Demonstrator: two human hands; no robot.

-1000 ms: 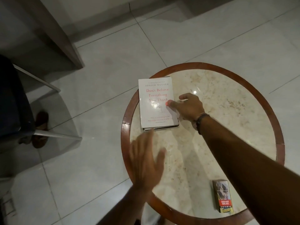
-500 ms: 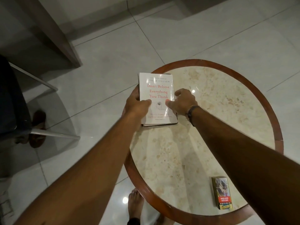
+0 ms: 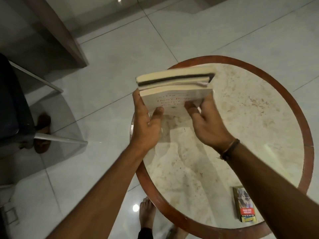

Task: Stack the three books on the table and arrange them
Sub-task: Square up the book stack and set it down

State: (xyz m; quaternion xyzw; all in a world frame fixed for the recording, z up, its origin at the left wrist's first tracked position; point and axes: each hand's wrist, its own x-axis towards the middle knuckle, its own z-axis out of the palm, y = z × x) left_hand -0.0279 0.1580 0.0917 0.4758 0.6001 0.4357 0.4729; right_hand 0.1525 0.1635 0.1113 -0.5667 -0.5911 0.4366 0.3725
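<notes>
A stack of three books [image 3: 174, 83] is held tilted up on end above the round table [image 3: 307, 128], page edges facing me. The nearest is a white book [image 3: 172, 102] with red lettering on its cover; a dark-covered one sits in the middle. My left hand [image 3: 146, 121] grips the stack's left side, thumb on the white cover. My right hand [image 3: 205, 121] grips the right side, fingers on the cover. The stack's lower edge is hidden behind my hands, so I cannot tell whether it touches the table.
A small colourful pack [image 3: 244, 204] lies near the table's front right edge. A dark chair with metal legs [image 3: 15, 107] stands at left over a sandal [image 3: 42, 131]. My bare foot [image 3: 146, 213] is under the table's near rim. Tiled floor surrounds the table.
My left hand came in and took the stack's left side. Both hands then raised the books from lying flat to tilted upright, page edges toward me.
</notes>
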